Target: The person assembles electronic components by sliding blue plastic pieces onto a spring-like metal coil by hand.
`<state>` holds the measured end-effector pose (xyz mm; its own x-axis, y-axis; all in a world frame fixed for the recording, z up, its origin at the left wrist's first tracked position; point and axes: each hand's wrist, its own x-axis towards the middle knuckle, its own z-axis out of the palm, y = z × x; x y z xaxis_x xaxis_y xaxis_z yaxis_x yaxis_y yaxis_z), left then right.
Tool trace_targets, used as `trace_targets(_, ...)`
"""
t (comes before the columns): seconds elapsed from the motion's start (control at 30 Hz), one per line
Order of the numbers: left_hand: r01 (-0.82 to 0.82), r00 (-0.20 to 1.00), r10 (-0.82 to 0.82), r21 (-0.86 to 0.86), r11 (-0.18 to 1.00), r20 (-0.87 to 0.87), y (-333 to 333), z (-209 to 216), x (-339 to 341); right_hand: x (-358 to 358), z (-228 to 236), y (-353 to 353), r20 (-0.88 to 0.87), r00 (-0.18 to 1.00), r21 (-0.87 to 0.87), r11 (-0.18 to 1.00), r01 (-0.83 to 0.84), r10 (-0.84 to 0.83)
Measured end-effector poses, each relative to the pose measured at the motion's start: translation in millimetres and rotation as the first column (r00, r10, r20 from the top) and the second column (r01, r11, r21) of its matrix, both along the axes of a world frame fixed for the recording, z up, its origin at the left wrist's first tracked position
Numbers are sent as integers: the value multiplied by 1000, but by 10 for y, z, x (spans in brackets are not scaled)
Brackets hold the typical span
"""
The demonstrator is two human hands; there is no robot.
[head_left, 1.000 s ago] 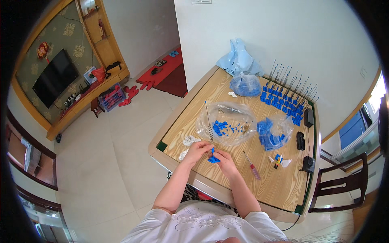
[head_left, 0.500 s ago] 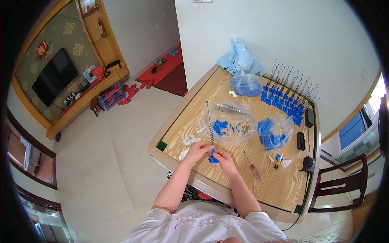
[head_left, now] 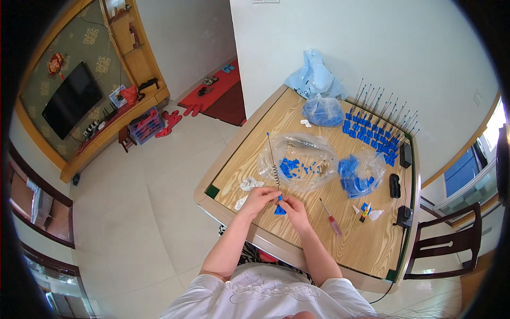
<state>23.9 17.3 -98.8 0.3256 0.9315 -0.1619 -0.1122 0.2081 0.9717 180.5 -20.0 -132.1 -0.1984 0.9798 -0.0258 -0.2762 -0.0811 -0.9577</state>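
Observation:
Near the table's front edge, both hands are closed on one small assembly. It has a blue plastic base (head_left: 280, 211) and a dark coil spring (head_left: 277, 177) that narrows into a thin, blue-tipped rod rising from it. My left hand (head_left: 259, 199) pinches the assembly where the spring's foot meets the blue part. On the other side, the fingers of my right hand (head_left: 295, 208) grip the base. The fingers cover the joint between them. Just beyond lies an opened clear plastic bag (head_left: 324, 146) with small blue pieces (head_left: 290, 167) and brassy bits (head_left: 322, 169).
A screwdriver (head_left: 331, 218) and a small glue tube (head_left: 365, 213) lie to the right. Beyond them is a bag of blue parts (head_left: 355, 175). Rows of similar spring assemblies (head_left: 372, 133) stand at the far right. Crumpled white tissue (head_left: 249, 184) sits left, a dark chair (head_left: 449, 244) right.
The rod's tip has tilted slightly left, and the blue base has turned a little between my fingers. Both hands keep nearly the same place.

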Motion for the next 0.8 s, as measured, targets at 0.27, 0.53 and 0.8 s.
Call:
trace_targets(0.27,-157,977,163,-52,986,137,25,84,47,-12,22,-2,105,994,13,999,39,-40)
trace_targets(0.53,-203,972,194,60,977,136,165,172,44,-24,77,-15,109,994,31,1000,-1,-3)
trace_targets(0.8,-247,967,240,80,966,89,177,104,108,-5,34,-11,161,986,1,999,-35,35)
